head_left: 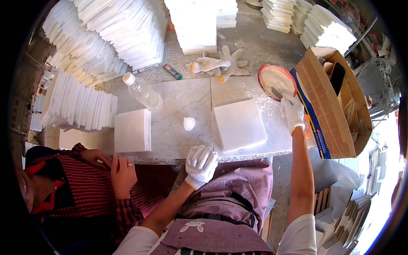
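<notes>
My right hand, in a white knit glove, grips a small putty knife. The blade's tip reaches into a shallow red-rimmed bowl coated with pale paste. Also gloved, my left hand rests at the near table edge with its fingers curled in and nothing visible in them. Between the hands, a square white stone tile lies on the tabletop, seemingly on others. A small white lump sits beyond my left hand. Farther left is a short stack of white tiles.
A clear plastic bottle stands at the left, near tall tile stacks. Spare gloves and a green-and-red box cutter lie at the back. A cardboard box borders the right. A co-worker's hands are at the left.
</notes>
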Action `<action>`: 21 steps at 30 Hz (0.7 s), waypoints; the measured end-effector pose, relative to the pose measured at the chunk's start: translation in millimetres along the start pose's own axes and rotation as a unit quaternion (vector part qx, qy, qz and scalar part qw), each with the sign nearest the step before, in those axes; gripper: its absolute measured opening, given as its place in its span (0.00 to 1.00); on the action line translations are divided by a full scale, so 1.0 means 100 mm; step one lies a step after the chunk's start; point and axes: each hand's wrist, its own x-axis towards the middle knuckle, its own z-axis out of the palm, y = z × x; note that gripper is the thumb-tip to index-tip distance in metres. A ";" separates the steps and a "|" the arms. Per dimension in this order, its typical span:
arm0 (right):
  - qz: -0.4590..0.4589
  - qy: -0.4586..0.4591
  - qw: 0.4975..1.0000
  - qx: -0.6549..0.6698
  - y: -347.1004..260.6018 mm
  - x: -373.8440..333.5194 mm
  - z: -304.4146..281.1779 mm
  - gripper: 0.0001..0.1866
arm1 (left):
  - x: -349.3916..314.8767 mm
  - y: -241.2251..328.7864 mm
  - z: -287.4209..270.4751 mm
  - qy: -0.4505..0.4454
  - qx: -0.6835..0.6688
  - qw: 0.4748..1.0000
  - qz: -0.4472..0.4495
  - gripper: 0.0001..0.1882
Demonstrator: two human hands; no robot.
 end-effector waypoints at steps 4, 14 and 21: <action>-0.001 0.003 1.000 0.009 0.05 0.01 0.00 0.18 | 0.01 0.01 -0.01 -0.005 0.002 1.000 -0.004 0.21; -0.042 -0.001 0.998 0.037 -0.06 -0.34 -0.09 0.18 | -0.06 -0.01 0.03 0.017 -0.007 1.000 0.001 0.23; 0.037 -0.057 0.993 0.099 -0.07 -1.28 0.17 0.19 | -0.09 -0.05 0.09 0.049 -0.001 0.999 0.019 0.24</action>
